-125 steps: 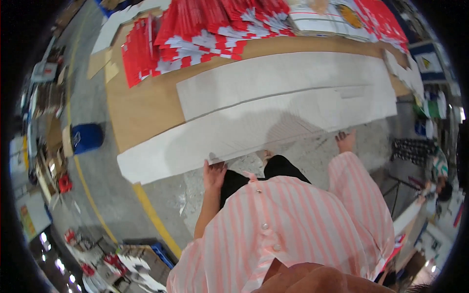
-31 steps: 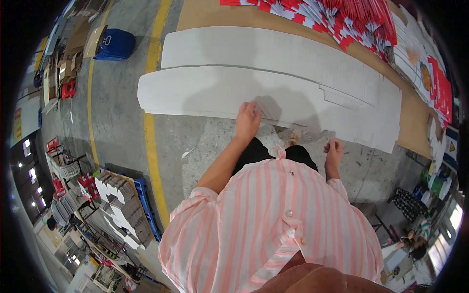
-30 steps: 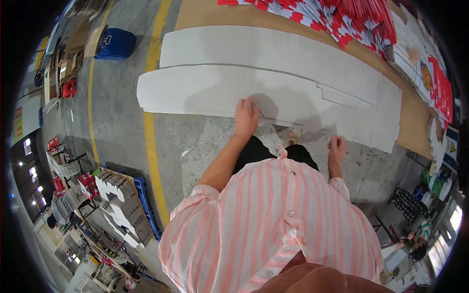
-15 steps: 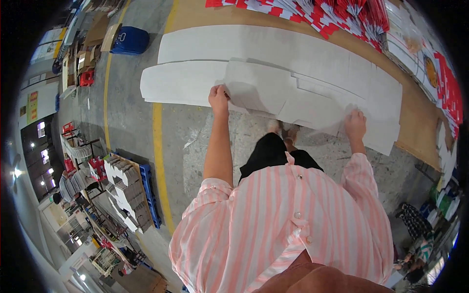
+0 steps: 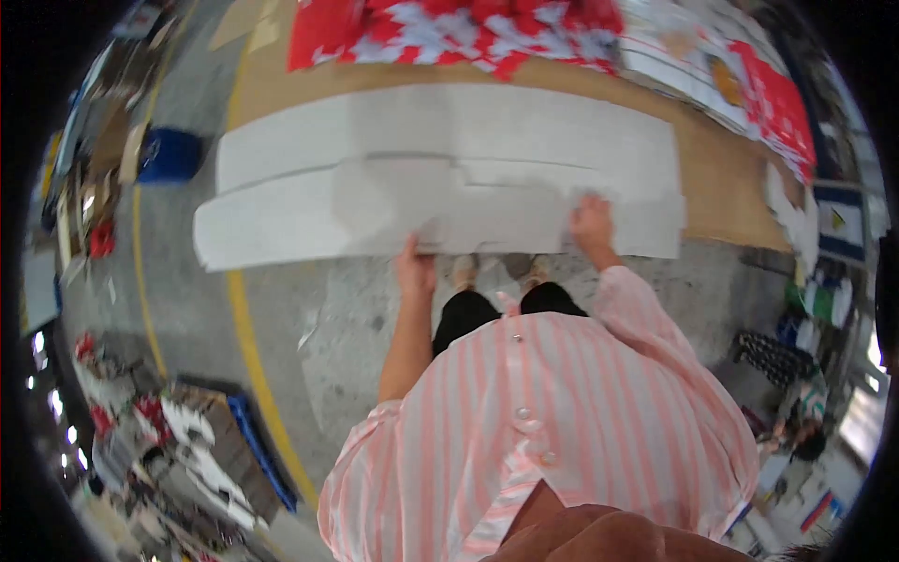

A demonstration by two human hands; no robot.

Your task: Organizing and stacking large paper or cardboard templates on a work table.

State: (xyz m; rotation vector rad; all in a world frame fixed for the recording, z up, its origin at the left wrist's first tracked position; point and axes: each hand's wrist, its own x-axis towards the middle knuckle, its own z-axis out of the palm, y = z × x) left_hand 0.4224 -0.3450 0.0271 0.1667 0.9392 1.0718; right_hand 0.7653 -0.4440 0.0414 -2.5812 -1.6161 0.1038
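Lying flat along the near side of the brown-topped table [image 5: 735, 192] is the front white sheet [image 5: 281, 225], and both hands are at it! The left hand [image 5: 415, 272] is up at its near edge, fingers close together, though with this blur I can't tell whether they pinch it; further along, the right hand [image 5: 593, 229] sits over the sheet, fingers curled in, and again I can't tell if they grip anything. How far along? The sheet is laid out, I'd say, but neither hand is clear of it, so the handling looks unfinished. Now the count: two hands, two long white sheets showing, the rear white sheet [image 5: 524, 122] just behind the front one, plus a stepped edge between the hands that may be another layer, too blurred to settle. One blue bin [image 5: 170, 155] stands at left. Red-and-white pieces [image 5: 449, 33] crowd the back, overlapping too thickly to number.
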